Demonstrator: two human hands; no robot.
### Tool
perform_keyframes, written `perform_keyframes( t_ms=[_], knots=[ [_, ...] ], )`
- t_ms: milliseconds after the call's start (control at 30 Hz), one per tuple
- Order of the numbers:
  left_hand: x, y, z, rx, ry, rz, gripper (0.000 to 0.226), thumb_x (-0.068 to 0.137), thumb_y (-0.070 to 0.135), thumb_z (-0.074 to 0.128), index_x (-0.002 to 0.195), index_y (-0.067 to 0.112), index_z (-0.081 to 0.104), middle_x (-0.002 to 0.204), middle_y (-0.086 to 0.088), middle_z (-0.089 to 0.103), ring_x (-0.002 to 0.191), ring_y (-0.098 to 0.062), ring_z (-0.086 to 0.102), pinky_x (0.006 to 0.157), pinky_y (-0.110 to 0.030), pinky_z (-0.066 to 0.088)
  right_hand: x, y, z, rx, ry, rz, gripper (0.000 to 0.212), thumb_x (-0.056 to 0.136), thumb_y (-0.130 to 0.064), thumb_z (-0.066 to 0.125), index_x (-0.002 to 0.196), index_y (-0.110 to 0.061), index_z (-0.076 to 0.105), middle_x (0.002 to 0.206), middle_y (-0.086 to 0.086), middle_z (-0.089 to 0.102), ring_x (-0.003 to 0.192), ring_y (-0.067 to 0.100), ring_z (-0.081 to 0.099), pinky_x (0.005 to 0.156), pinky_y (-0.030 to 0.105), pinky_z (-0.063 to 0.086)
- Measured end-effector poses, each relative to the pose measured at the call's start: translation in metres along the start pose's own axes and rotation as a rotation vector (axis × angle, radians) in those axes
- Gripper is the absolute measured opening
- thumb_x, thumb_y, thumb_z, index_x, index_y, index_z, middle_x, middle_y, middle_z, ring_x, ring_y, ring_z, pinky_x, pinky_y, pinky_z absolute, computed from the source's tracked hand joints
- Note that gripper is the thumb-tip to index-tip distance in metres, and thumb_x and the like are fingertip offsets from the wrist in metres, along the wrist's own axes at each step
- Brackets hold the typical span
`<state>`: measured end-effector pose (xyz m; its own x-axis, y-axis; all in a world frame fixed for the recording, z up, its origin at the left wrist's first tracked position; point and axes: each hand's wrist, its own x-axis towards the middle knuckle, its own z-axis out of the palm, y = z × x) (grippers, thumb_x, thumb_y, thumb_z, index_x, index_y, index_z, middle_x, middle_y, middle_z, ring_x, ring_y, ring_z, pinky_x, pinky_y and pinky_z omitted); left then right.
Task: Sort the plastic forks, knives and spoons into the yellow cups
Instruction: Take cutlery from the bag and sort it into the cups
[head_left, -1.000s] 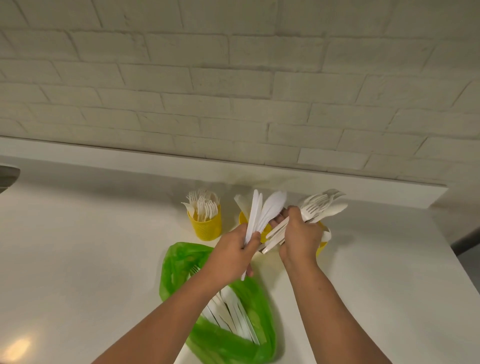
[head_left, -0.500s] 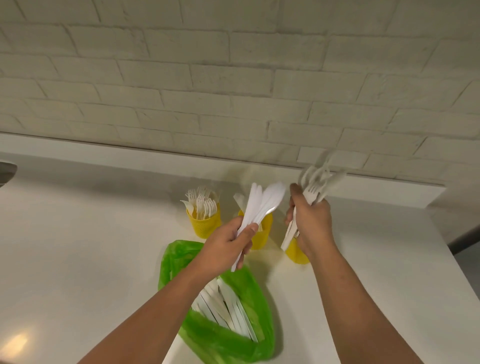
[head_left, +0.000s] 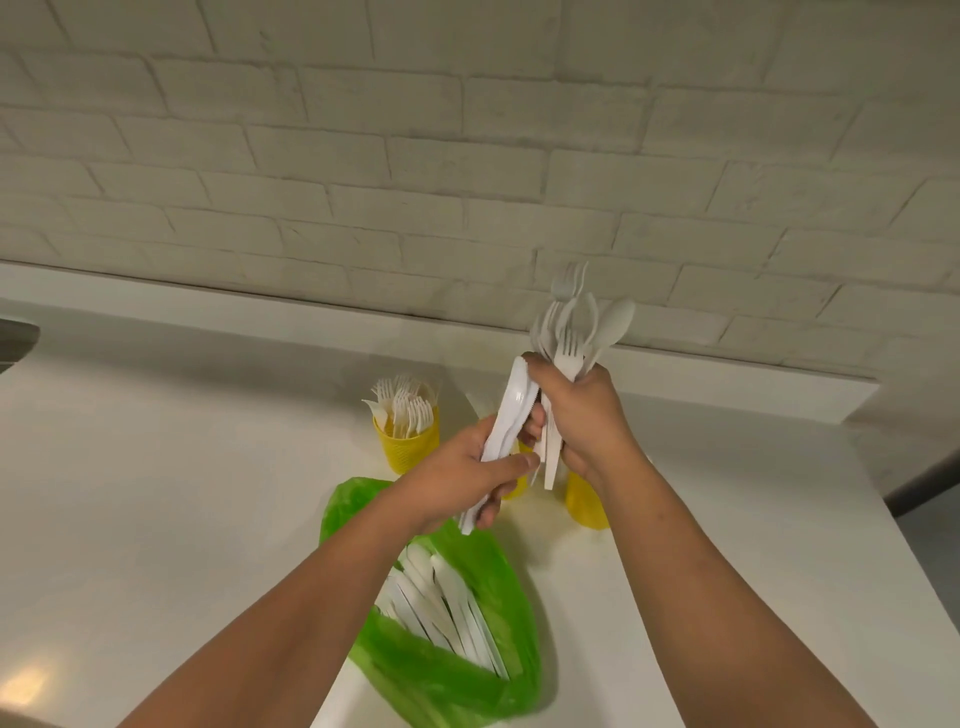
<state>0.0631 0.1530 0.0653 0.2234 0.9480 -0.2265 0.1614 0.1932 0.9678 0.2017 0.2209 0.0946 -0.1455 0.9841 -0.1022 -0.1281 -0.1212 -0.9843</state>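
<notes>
My left hand (head_left: 470, 475) grips a small stack of white plastic knives (head_left: 506, 421) above the counter. My right hand (head_left: 582, 421) holds a mixed bunch of white forks and spoons (head_left: 574, 332), heads up, and its thumb touches the top of the knife stack. Three yellow cups stand behind the hands: the left cup (head_left: 408, 441) is full of forks, the middle cup (head_left: 517, 480) is mostly hidden by my left hand, the right cup (head_left: 587, 499) shows below my right wrist. A green plastic bag (head_left: 467, 670) lies open in front with several white utensils (head_left: 441, 597) inside.
The white counter (head_left: 182, 493) ends at a low ledge under a white brick wall (head_left: 467, 156). The counter's right edge (head_left: 893, 525) drops off to a darker floor. A grey object (head_left: 15, 338) pokes in at the far left.
Both hands came together: my right hand lifted its bunch more upright and moved left, my left hand brought the knife stack against it. The camera has tilted down slightly.
</notes>
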Motion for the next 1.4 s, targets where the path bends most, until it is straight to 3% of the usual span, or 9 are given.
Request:
perform_keyframes(
  t_ms=[133, 233, 333, 467, 533, 933, 1033, 1167, 1400],
  knots=[
    [-0.002, 0.006, 0.001, -0.04, -0.003, -0.059, 0.024, 0.103, 0.031, 0.061, 0.092, 0.009, 0.059, 0.057, -0.008, 0.05, 0.049, -0.025, 0.053, 0.057, -0.033, 0.051, 0.0, -0.006, -0.001, 0.02, -0.124, 0.018, 0.038, 0.097, -0.025, 0.066, 0.065, -0.006, 0.057, 0.046, 0.013, 0.041, 0.042, 0.024, 0.041, 0.047, 0.029, 0.04],
    [0.005, 0.01, -0.006, 0.273, 0.032, -0.051, 0.034, 0.102, 0.041, 0.057, 0.082, 0.014, 0.064, 0.07, -0.001, 0.065, 0.066, -0.017, 0.06, 0.076, -0.036, 0.051, 0.002, -0.009, -0.004, 0.031, -0.12, 0.017, 0.034, 0.097, -0.025, 0.068, 0.07, -0.007, 0.061, 0.047, 0.012, 0.043, 0.043, 0.022, 0.04, 0.048, 0.03, 0.039],
    [0.012, 0.012, -0.017, 0.497, 0.135, -0.042, 0.04, 0.1, 0.048, 0.056, 0.083, 0.014, 0.067, 0.068, 0.002, 0.06, 0.064, -0.017, 0.057, 0.068, -0.031, 0.043, 0.004, -0.008, -0.013, 0.093, 0.013, 0.01, 0.025, 0.095, -0.024, 0.071, 0.08, -0.005, 0.064, 0.059, 0.017, 0.057, 0.041, 0.023, 0.041, 0.047, 0.03, 0.039],
    [0.021, 0.015, -0.025, 0.475, 0.227, 0.015, 0.038, 0.102, 0.043, 0.056, 0.069, 0.024, 0.061, 0.052, 0.019, 0.057, 0.051, 0.002, 0.054, 0.056, -0.018, 0.037, 0.002, 0.004, -0.03, 0.128, 0.134, 0.011, 0.022, 0.096, -0.021, 0.07, 0.104, -0.001, 0.068, 0.095, 0.021, 0.074, 0.044, 0.02, 0.045, 0.045, 0.027, 0.041],
    [0.028, 0.015, -0.027, 0.442, 0.272, 0.034, 0.043, 0.102, 0.047, 0.055, 0.068, 0.02, 0.055, 0.058, 0.012, 0.055, 0.054, -0.006, 0.052, 0.059, -0.025, 0.038, 0.001, 0.011, -0.039, 0.148, 0.169, 0.029, 0.027, 0.096, -0.02, 0.07, 0.111, 0.002, 0.066, 0.099, 0.022, 0.074, 0.044, 0.02, 0.044, 0.045, 0.028, 0.04],
    [0.076, -0.001, -0.015, 0.122, 0.428, 0.225, 0.016, 0.105, 0.029, 0.052, 0.098, 0.015, 0.057, 0.073, -0.004, 0.071, 0.072, -0.018, 0.067, 0.076, -0.034, 0.051, 0.007, 0.042, -0.047, 0.089, 0.177, 0.069, 0.014, 0.094, -0.015, 0.07, 0.091, -0.002, 0.066, 0.078, 0.014, 0.068, 0.041, 0.021, 0.044, 0.046, 0.03, 0.039],
    [0.088, -0.007, -0.014, 0.162, 0.451, 0.254, 0.013, 0.106, 0.024, 0.052, 0.103, 0.012, 0.055, 0.081, -0.006, 0.074, 0.073, -0.008, 0.066, 0.067, -0.019, 0.049, 0.009, 0.045, -0.041, 0.085, 0.18, 0.07, 0.014, 0.095, -0.013, 0.069, 0.088, -0.001, 0.065, 0.073, 0.015, 0.065, 0.04, 0.021, 0.044, 0.042, 0.028, 0.039],
    [0.103, -0.02, -0.013, 0.117, 0.427, 0.219, 0.01, 0.104, 0.023, 0.054, 0.102, 0.014, 0.054, 0.09, -0.01, 0.071, 0.081, -0.013, 0.071, 0.065, -0.029, 0.048, 0.012, 0.054, -0.037, 0.056, 0.174, 0.074, 0.016, 0.095, -0.015, 0.069, 0.092, 0.0, 0.067, 0.073, 0.011, 0.067, 0.04, 0.021, 0.047, 0.042, 0.029, 0.04],
    [0.114, -0.042, -0.006, 0.134, 0.398, 0.175, 0.009, 0.101, 0.025, 0.06, 0.101, 0.019, 0.067, 0.091, 0.009, 0.073, 0.093, -0.01, 0.07, 0.084, -0.031, 0.051, 0.016, 0.067, -0.034, 0.073, 0.172, 0.094, 0.021, 0.095, -0.018, 0.071, 0.094, 0.002, 0.066, 0.072, 0.009, 0.067, 0.04, 0.022, 0.048, 0.048, 0.034, 0.038]
  ],
)
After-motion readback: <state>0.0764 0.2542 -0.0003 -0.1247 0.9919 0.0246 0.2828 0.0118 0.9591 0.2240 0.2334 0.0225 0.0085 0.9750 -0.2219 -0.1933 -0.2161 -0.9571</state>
